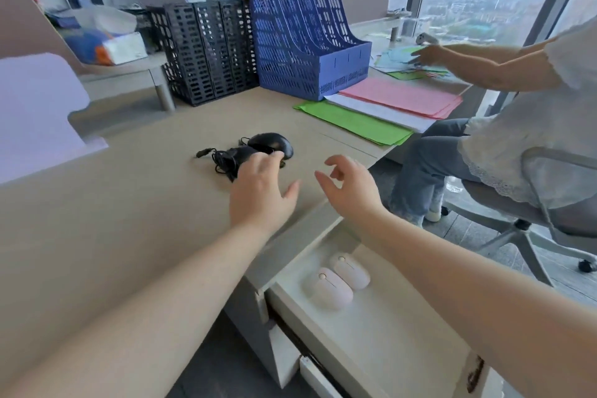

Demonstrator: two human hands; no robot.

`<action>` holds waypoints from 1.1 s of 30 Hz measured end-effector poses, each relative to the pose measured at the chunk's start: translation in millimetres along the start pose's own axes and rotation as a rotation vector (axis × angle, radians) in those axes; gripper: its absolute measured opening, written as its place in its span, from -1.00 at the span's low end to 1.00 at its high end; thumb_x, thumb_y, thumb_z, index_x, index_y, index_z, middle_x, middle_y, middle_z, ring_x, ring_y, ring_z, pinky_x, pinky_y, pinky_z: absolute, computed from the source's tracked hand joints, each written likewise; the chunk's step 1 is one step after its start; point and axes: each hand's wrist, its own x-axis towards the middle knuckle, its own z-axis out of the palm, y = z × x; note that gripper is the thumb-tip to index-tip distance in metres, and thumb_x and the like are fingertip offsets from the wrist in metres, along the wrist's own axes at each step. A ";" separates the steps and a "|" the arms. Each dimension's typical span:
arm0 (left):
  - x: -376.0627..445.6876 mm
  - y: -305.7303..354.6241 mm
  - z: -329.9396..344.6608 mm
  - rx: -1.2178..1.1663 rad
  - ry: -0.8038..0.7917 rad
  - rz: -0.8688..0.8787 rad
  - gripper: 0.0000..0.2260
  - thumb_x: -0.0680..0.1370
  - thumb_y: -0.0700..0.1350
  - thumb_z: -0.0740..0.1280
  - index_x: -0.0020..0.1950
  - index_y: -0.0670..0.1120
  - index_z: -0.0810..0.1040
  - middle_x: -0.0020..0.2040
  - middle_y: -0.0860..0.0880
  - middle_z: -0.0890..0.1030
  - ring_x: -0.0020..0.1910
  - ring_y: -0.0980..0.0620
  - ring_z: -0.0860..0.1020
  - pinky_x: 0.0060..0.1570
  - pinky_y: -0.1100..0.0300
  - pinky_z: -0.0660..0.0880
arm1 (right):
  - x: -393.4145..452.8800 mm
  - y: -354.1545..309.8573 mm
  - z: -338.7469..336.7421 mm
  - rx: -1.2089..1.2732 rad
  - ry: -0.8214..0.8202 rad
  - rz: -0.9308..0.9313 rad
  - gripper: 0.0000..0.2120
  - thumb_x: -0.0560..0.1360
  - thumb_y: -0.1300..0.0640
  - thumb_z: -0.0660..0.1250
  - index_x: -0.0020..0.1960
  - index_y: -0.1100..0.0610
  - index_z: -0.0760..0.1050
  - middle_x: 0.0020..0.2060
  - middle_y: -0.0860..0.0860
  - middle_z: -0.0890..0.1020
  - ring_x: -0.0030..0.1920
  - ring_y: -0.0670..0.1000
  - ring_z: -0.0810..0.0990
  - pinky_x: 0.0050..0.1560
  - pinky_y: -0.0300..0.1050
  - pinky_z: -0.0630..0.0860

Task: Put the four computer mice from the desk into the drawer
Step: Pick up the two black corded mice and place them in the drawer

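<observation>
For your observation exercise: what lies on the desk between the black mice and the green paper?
Nothing: in the head view, bare desk top runs from the black mice to the green paper.

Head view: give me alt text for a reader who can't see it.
A person's left hand reaches over two black wired mice on a beige desk, while the right hand hovers open and empty beside it. Below the desk edge, an open white drawer holds two pink mice side by side.
</observation>
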 end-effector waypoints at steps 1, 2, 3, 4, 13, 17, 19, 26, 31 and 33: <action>7.6 -17.4 -1.6 0.038 -0.003 -0.055 -0.43 0.42 0.05 0.44 0.36 -0.14 0.42 0.26 -0.19 0.47 0.24 -0.23 0.44 0.17 -0.07 0.47 | 7.8 -5.0 7.5 0.007 -0.022 -0.002 -0.63 0.53 -0.07 0.26 0.27 0.08 0.45 0.03 0.02 0.56 0.13 0.05 0.50 0.11 -0.04 0.45; 13.8 -34.9 -2.3 0.064 -0.031 -0.143 -0.33 0.39 0.12 0.45 0.42 -0.10 0.35 0.34 -0.18 0.41 0.32 -0.22 0.38 0.23 -0.08 0.44 | 16.2 -9.3 15.6 0.019 -0.037 0.002 -0.59 0.53 -0.07 0.27 0.31 0.08 0.42 0.14 0.04 0.55 0.22 0.06 0.48 0.18 -0.03 0.42; 18.5 -51.6 -2.5 0.079 -0.069 -0.243 -0.23 0.37 0.20 0.45 0.47 -0.06 0.26 0.42 -0.17 0.32 0.39 -0.20 0.30 0.29 -0.07 0.38 | 24.9 -12.8 24.4 0.031 -0.049 0.009 -0.55 0.52 -0.07 0.28 0.35 0.08 0.39 0.23 0.05 0.52 0.29 0.07 0.44 0.24 -0.02 0.40; 22.1 -66.8 -2.3 0.086 -0.110 -0.337 -0.14 0.33 0.28 0.43 0.50 -0.02 0.18 0.48 -0.17 0.24 0.46 -0.18 0.22 0.35 -0.07 0.31 | 34.1 -16.1 33.3 0.044 -0.064 0.024 -0.52 0.52 -0.08 0.28 0.38 0.08 0.36 0.30 0.06 0.48 0.35 0.08 0.39 0.30 0.01 0.38; 59.6 -112.5 17.2 0.102 -0.330 -0.419 0.13 0.14 0.54 0.29 0.54 0.09 -0.10 0.51 -0.09 0.27 0.48 -0.14 0.24 0.43 -0.08 0.22 | 107.8 -30.4 92.3 0.043 -0.139 0.118 -0.31 0.46 -0.18 0.29 0.50 0.02 0.17 0.42 0.08 0.39 0.44 0.17 0.31 0.39 0.08 0.31; 68.3 -117.0 26.7 0.107 -0.357 -0.341 -0.04 0.21 0.52 0.24 0.50 0.15 0.03 0.49 -0.03 0.31 0.45 -0.13 0.29 0.40 -0.07 0.26 | 121.8 -32.7 105.2 -0.137 -0.153 0.094 -0.36 0.43 -0.23 0.27 0.43 -0.01 0.26 0.33 0.08 0.51 0.34 0.19 0.43 0.28 0.06 0.39; 69.9 -116.9 27.5 0.087 -0.328 -0.328 -0.16 0.19 0.50 0.22 0.40 0.21 0.17 0.38 -0.02 0.44 0.37 -0.15 0.38 0.32 -0.05 0.34 | 122.8 -32.4 106.7 -0.159 -0.117 0.072 -0.44 0.40 -0.23 0.29 0.31 0.02 0.39 0.22 0.09 0.58 0.26 0.21 0.49 0.17 0.03 0.43; 52.6 -97.2 21.0 0.051 -0.291 -0.315 -0.24 0.25 0.41 0.34 0.38 0.19 0.23 0.32 -0.06 0.48 0.34 -0.15 0.40 0.29 -0.03 0.35 | 101.1 -32.4 91.5 -0.027 -0.096 0.085 -0.55 0.36 -0.17 0.37 0.16 0.06 0.52 0.10 0.06 0.65 0.16 0.17 0.56 0.04 -0.04 0.48; 27.6 -60.0 20.9 0.000 -0.276 -0.346 -0.18 0.26 0.39 0.37 0.43 0.15 0.20 0.37 -0.09 0.43 0.39 -0.15 0.33 0.32 -0.02 0.30 | 72.6 -31.4 59.5 0.058 -0.141 0.134 -0.60 0.38 -0.09 0.41 0.14 0.09 0.53 0.08 0.05 0.65 0.14 0.14 0.58 0.03 -0.06 0.47; 19.2 -46.5 19.6 -0.055 -0.268 -0.335 -0.22 0.25 0.37 0.39 0.39 0.14 0.25 0.33 -0.07 0.48 0.36 -0.13 0.34 0.28 -0.01 0.33 | 59.8 -29.4 40.9 0.090 -0.145 0.172 -0.58 0.40 -0.04 0.41 0.19 0.13 0.53 0.12 0.07 0.63 0.17 0.15 0.56 0.12 -0.02 0.47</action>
